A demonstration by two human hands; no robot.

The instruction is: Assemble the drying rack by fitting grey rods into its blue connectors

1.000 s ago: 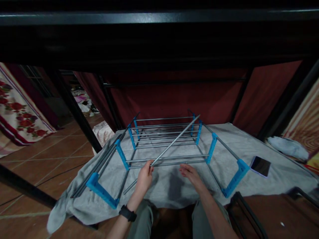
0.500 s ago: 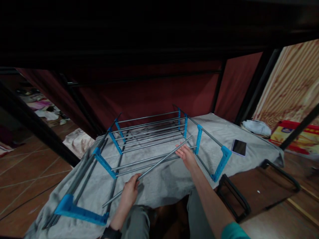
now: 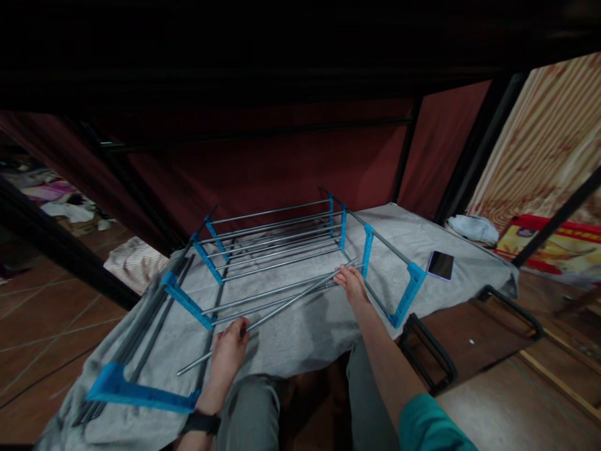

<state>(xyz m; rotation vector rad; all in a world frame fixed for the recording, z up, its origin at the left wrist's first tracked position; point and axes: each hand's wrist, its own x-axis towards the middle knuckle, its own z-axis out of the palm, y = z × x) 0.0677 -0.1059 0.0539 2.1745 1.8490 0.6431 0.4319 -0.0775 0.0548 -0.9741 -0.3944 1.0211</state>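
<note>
A loose metal rod (image 3: 291,302) lies slantwise across the front of a rack of grey tubes (image 3: 277,253) and blue plastic brackets (image 3: 408,294). My left hand (image 3: 230,347) is closed around the rod toward its lower left end, which sticks out past the wrist. Near the upper right end, my right hand (image 3: 353,285) pinches the same rod, close to a blue bracket (image 3: 367,250). Behind it, two crossbars run from the left bracket (image 3: 188,304) toward the right side. The front left bracket (image 3: 141,393) has no crossbar on it.
The rack lies on a grey cloth (image 3: 305,341). A phone (image 3: 441,265) rests to the right. Beyond the cloth's front right edge is a brown board with black metal handles (image 3: 429,357). Dark posts and a red curtain (image 3: 272,169) stand behind.
The rod has come down closer to the front crossbars, its lower end shifting left. My right hand's fingers, looser before, have closed on it. The camera view has shifted slightly.
</note>
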